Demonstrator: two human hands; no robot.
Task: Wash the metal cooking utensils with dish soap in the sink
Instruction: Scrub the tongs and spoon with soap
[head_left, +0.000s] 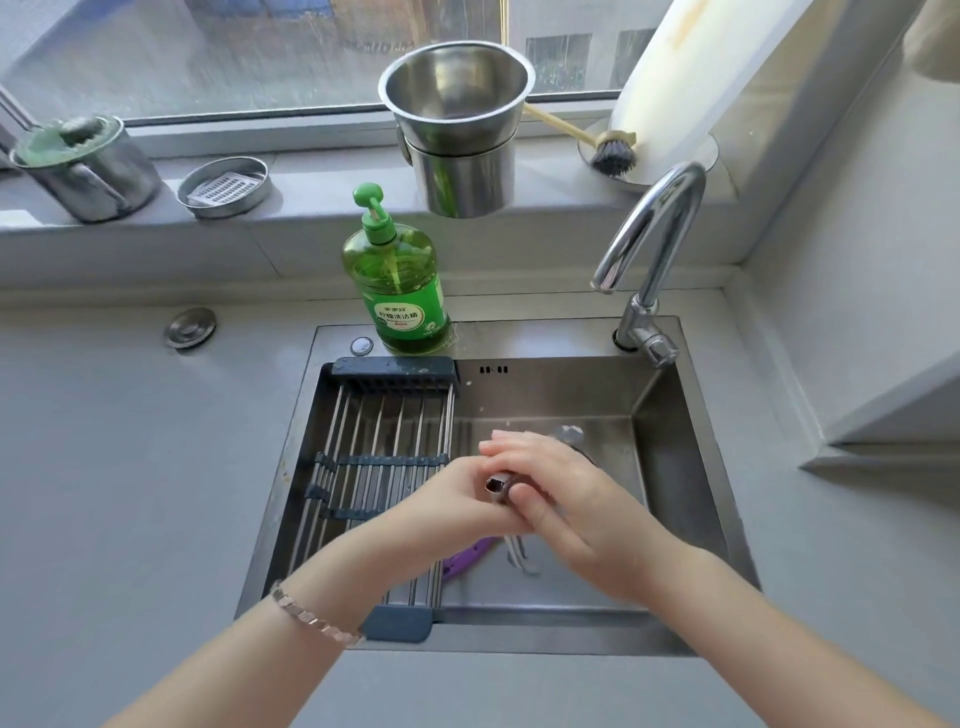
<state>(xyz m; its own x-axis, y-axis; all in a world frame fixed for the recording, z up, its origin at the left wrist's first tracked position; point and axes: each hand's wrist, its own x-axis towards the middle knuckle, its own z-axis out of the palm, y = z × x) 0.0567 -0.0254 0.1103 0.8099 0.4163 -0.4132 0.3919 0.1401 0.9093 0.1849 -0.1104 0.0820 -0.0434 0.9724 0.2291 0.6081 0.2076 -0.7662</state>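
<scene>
Both my hands meet over the steel sink (675, 467). My left hand (457, 499) grips a metal utensil (497, 486) by its handle, whose hollow end points up at me. My right hand (561, 493) lies over the utensil with fingers wrapped around its shaft; the utensil's far metal end (569, 434) peeks out beyond my fingers. Under my hands, a purple-handled utensil (470, 558) and metal tongs (517, 558) lie on the sink floor. A green dish soap bottle (397, 280) with a pump stands on the sink's back rim.
A roll-up drying rack (374, 441) covers the sink's left half. The faucet (649, 244) arches at the back right, with no water running. On the sill stand stacked steel pots (457, 130), a lidded steel cup (85, 166), a soap dish (223, 187) and a dish brush (613, 150).
</scene>
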